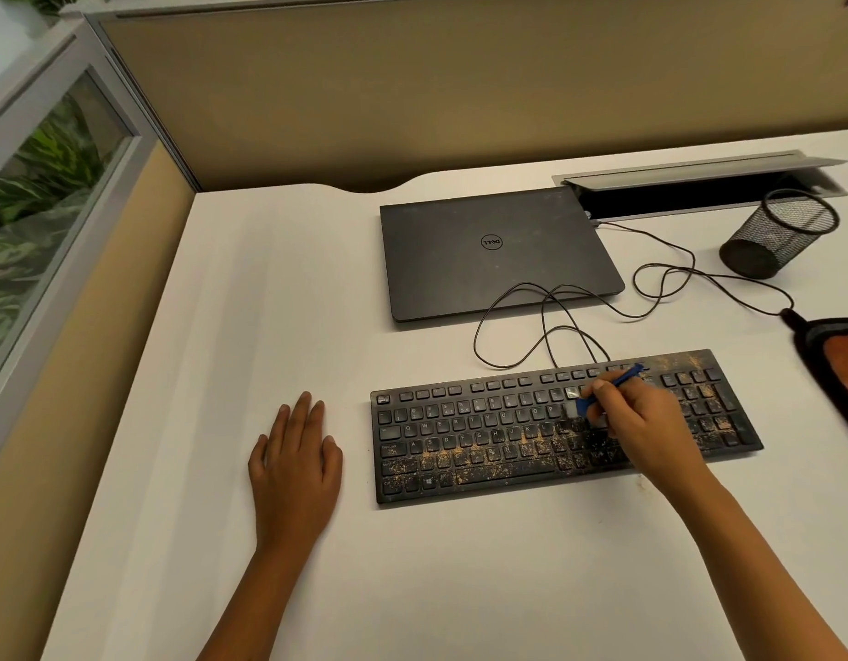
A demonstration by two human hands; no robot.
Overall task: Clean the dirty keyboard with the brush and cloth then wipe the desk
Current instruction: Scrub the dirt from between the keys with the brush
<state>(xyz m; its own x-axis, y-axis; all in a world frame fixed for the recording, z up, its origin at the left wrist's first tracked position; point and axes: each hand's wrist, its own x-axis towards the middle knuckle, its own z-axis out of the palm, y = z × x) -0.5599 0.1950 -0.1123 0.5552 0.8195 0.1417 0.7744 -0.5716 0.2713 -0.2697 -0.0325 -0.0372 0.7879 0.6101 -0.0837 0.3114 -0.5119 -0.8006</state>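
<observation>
Keyboard (555, 431) lies on white table (269, 302), near side & right half w/ brown crumbs. Right hand (646, 427) over its right-centre, fingers clamped on blue brush (620, 378). Left hand (295, 462) flat on table left of keyboard, fingers straight, slightly apart. Cloth (837, 355) at far-right edge; closed laptop (498, 255) behind.

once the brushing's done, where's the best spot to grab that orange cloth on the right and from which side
Probably the dark border nearest the keyboard, coming from the left with the right hand. The cloth lies flat on the desk and runs off frame to the right, so that near edge is the only part clearly in reach; pinch and lift it.
</observation>
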